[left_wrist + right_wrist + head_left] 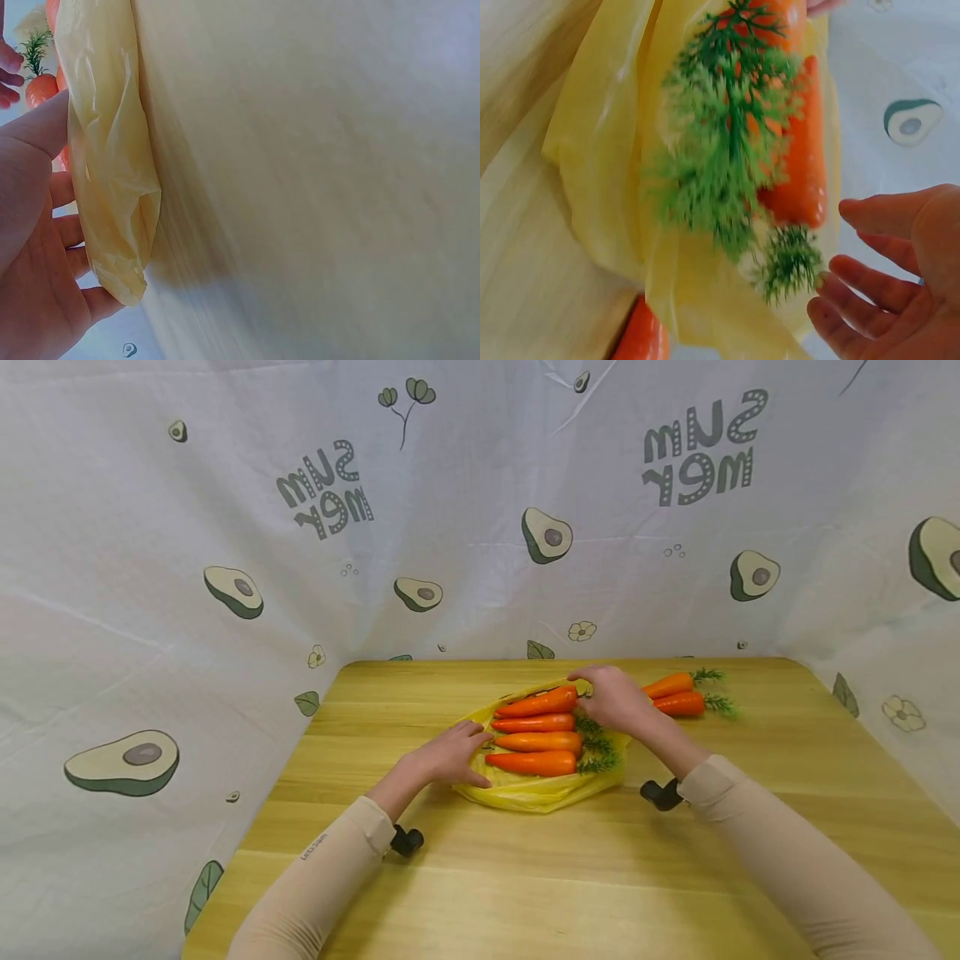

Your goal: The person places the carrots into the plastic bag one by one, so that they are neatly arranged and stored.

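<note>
Several orange carrots (536, 742) with green leafy tops (731, 112) lie side by side in an opened yellow plastic bag (543, 797), tips to the left. My left hand (448, 755) reaches over the bag's left end, thumb and fingers spread. In the left wrist view its fingertips are hidden behind the crumpled yellow plastic (112, 150). At the bag's far right edge is my right hand (613, 697), beside the top of the farthest carrot. The right wrist view shows its fingers (870, 281) loosely extended near a carrot (806, 165), nothing between them.
Two more carrots (678, 704) with green tops lie on the wooden table (480, 877), right of the bag and partly behind the right hand. A pale cloth (480, 485) printed with avocados hangs around the table's back and sides. Black wrist cameras (407, 841) sit under both forearms.
</note>
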A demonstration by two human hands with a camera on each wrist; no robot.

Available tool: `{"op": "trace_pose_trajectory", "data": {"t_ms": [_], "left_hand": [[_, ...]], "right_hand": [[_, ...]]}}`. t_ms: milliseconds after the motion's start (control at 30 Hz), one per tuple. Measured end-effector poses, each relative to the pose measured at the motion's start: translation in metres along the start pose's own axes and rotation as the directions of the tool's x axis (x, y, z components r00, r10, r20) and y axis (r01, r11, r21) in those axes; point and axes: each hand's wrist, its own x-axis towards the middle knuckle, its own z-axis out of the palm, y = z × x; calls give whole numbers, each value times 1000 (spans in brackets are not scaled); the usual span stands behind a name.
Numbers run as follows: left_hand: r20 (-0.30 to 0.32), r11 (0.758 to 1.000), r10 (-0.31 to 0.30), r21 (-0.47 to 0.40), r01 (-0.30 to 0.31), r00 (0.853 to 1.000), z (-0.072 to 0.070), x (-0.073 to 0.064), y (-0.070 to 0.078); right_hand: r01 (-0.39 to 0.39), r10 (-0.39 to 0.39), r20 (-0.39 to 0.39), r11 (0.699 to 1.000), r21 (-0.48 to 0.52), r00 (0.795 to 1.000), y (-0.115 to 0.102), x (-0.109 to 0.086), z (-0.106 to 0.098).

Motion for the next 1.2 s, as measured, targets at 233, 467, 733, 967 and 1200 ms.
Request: {"op": "trace_pose_trajectory", "data": {"t_ms": [233, 467, 733, 967, 1200], "left_hand": [[-8, 1000, 4, -10, -4, 1000, 0, -1, 0], [-6, 1000, -4, -14, 4, 1000, -1, -1, 0], [-10, 1000, 3, 10, -3, 1000, 1, 0, 0], [-6, 1000, 0, 6, 0, 1000, 0, 0, 1], [1, 1000, -11, 6, 11, 1000, -1, 0, 2]], "right_hand": [[-3, 7, -88, 999, 43, 996, 14, -14, -20], [-53, 61, -134, 996, 65, 989, 34, -27, -38], [-93, 110, -154, 990, 108, 982, 70, -41, -47], [-133, 144, -102, 985, 111, 984, 98, -48, -50], [-160, 163, -41, 984, 81, 986, 116, -51, -53]]}}
